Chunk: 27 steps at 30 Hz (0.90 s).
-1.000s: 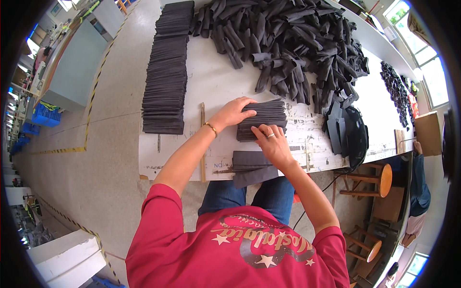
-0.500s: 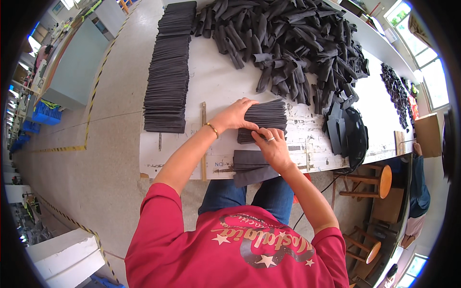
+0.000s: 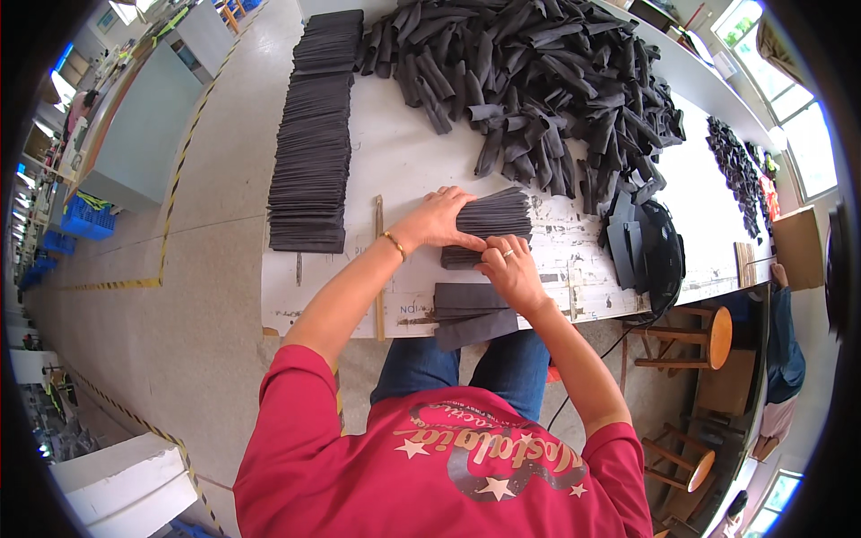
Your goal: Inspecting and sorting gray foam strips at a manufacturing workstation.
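A row of folded dark grey cloth pieces [image 3: 499,215] sits on the white table in front of me. My left hand [image 3: 439,221] cups its left side, fingers toward the back and thumb stretched along the front, pressing the pieces. At the near end, my right hand [image 3: 511,273] has its fingers curled in and pinched at the front pieces, close to the left thumb; the fingertips are partly hidden. Nearer to me, a few loose flat cloth pieces [image 3: 471,305] overlap at the table edge, one tilted over it.
A long row of stacked cloth pieces [image 3: 309,152] lies at the left, and a big heap of rolled pieces [image 3: 538,81] at the back. A black container [image 3: 664,260] with flat pieces stands at right. Wooden stools [image 3: 717,338] are beside the table [image 3: 404,134]. A wooden strip [image 3: 379,269] lies left.
The right hand has shifted slightly and its fingers are more curled at the front of the row. The left hand stays at the row's side; the view has moved a little.
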Available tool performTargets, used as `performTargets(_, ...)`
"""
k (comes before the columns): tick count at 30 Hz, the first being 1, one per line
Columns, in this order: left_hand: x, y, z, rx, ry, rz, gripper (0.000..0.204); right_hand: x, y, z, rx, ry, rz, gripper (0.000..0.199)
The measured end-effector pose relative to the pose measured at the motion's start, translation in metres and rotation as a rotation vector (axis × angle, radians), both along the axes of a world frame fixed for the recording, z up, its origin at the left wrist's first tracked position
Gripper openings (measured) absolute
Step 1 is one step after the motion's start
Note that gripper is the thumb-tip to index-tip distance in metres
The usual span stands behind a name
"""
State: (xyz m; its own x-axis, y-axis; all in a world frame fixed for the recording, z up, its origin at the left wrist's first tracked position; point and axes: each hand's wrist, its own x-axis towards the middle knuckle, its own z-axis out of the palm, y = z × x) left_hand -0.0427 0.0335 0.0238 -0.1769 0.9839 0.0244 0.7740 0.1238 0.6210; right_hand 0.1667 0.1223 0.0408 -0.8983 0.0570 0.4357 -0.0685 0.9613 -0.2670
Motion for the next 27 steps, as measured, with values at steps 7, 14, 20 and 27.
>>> performTargets(7,0.025,-0.004,0.021,-0.028,0.205,-0.112,0.121,-0.005,0.006,-0.001,0.012,0.027,-0.090,0.022)
performTargets(14,0.029,-0.006,0.007,0.002,0.261,-0.075,0.120,0.006,-0.003,0.023,-0.061,0.069,-0.116,0.020)
performTargets(20,0.027,-0.010,0.003,0.038,0.255,-0.053,0.120,0.080,-0.047,0.023,-0.090,-0.155,0.031,0.031)
performTargets(27,0.029,-0.009,0.002,0.073,0.224,-0.050,0.120,0.112,-0.060,-0.024,0.148,-0.167,0.016,0.048)
